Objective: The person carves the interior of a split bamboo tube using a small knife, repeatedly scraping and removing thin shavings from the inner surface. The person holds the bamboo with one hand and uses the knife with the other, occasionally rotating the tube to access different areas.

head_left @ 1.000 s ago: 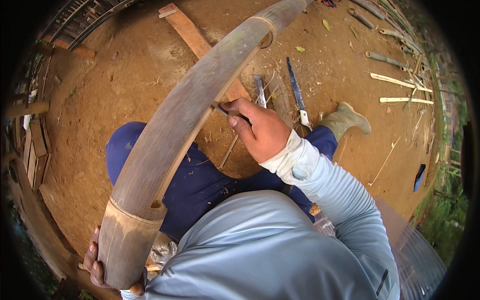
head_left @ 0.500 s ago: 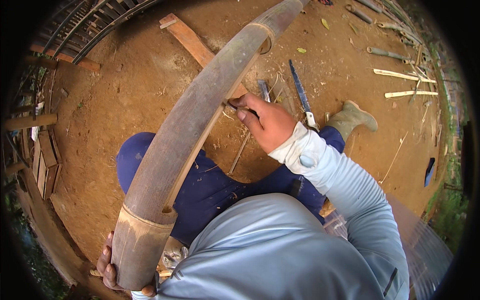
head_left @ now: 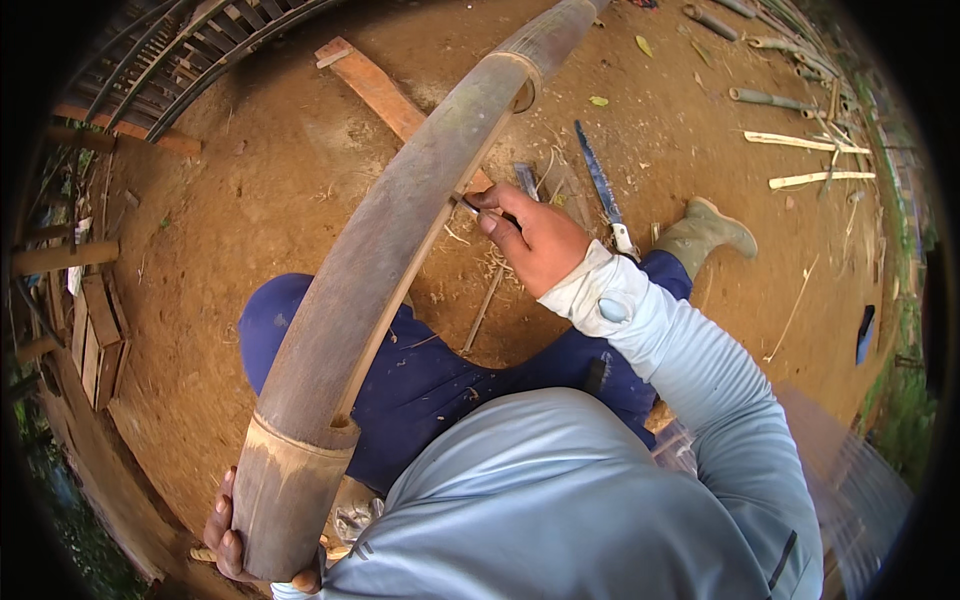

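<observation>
A thick brown bamboo pole [head_left: 370,240] slants across my lap from the lower left to the far top, with a long opening cut along its right side between two nodes. Around its near end my left hand [head_left: 225,535] is wrapped, fingers on the left and thumb tip at the lower right. My right hand [head_left: 535,235] pinches a small knife [head_left: 468,206] whose thin metal blade meets the pale cut edge of the bamboo. Most of the knife's dark handle is hidden in the fist.
On the dirt floor lie a reddish wooden plank [head_left: 375,90], a handsaw [head_left: 598,185] and a flat metal blade [head_left: 525,180]. Several bamboo lengths [head_left: 770,98] and pale split strips [head_left: 805,142] are at the right. A slatted wooden structure [head_left: 215,50] stands far left.
The view has shifted slightly. My right hand has moved a little relative to the bamboo, and more of the knife's metal shows. My left hand keeps its hold on the near end.
</observation>
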